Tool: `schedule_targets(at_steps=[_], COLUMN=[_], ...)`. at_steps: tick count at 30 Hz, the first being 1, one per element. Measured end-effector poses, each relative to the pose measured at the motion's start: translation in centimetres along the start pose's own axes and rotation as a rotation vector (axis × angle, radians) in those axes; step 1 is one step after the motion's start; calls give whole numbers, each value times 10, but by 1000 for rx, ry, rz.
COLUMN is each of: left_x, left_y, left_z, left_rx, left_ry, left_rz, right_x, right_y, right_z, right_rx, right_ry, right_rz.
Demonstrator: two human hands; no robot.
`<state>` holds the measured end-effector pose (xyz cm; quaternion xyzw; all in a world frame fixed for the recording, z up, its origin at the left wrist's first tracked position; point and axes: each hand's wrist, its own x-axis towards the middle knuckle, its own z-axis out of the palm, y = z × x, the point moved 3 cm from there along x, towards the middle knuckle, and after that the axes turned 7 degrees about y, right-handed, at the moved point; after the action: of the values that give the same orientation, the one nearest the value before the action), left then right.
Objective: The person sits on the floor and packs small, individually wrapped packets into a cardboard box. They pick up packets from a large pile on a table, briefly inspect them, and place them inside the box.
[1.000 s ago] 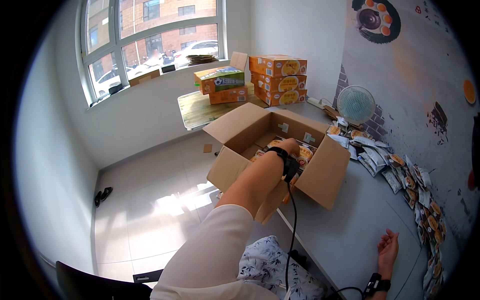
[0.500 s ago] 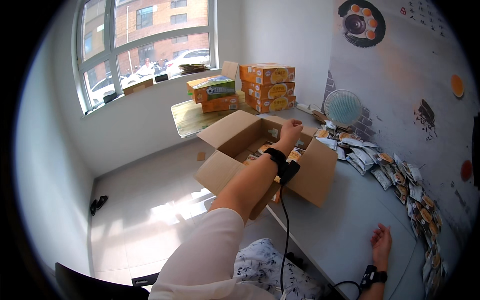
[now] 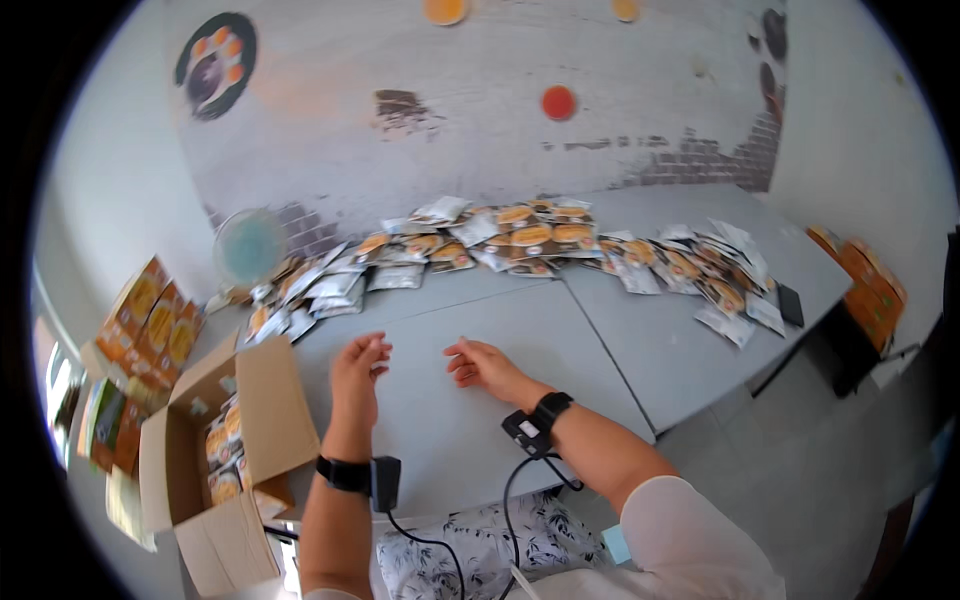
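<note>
Both my hands hang over the grey table [image 3: 470, 440], apart from each other and with nothing visible in them. My left hand [image 3: 357, 378] has its fingers half bent and spread a little. It is just right of the raised flap of an open cardboard box [image 3: 277, 405]. To its right, my right hand [image 3: 485, 368] points leftward, its fingers loosely curled but not closed into a fist. Inside the box lie several sachets [image 3: 226, 445] with food pictures. A long heap of similar sachets [image 3: 520, 240] stretches along the table beyond my hands.
More sachets [image 3: 690, 265] continue to the right, near a dark phone-like object [image 3: 790, 305]. A round fan [image 3: 250, 247] stands at the back left. Orange cartons [image 3: 150, 325] are stacked at the left, others [image 3: 868, 290] beyond the right table end. Cables [image 3: 508, 500] trail from my wrists.
My view has swung right, toward the sachet heap. My left hand has come out of the area over the box to the table. My right hand now lies nearer the middle, beside it.
</note>
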<state>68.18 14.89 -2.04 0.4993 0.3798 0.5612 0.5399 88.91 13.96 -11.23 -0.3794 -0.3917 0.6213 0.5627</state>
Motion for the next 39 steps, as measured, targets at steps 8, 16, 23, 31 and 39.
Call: schedule_targets(at_steps=[8, 16, 23, 31, 39], left_x=[-12, -7, 0, 6, 4], left_y=[-87, -87, -91, -95, -91], left_z=[31, 15, 13, 14, 13], left_rx=[-124, -101, -59, -82, -36], left_ry=[-65, -103, -105, -107, -85], left_rz=[-170, -175, -112, -85, -108], right_x=[0, -2, 0, 47, 89], right_y=[1, -2, -6, -21, -83], right_z=[-1, 0, -4, -47, -159], right_rx=[20, 37, 67, 114, 322], right_ry=[-31, -7, 10, 166, 768], right_rz=[11, 30, 13, 92, -178])
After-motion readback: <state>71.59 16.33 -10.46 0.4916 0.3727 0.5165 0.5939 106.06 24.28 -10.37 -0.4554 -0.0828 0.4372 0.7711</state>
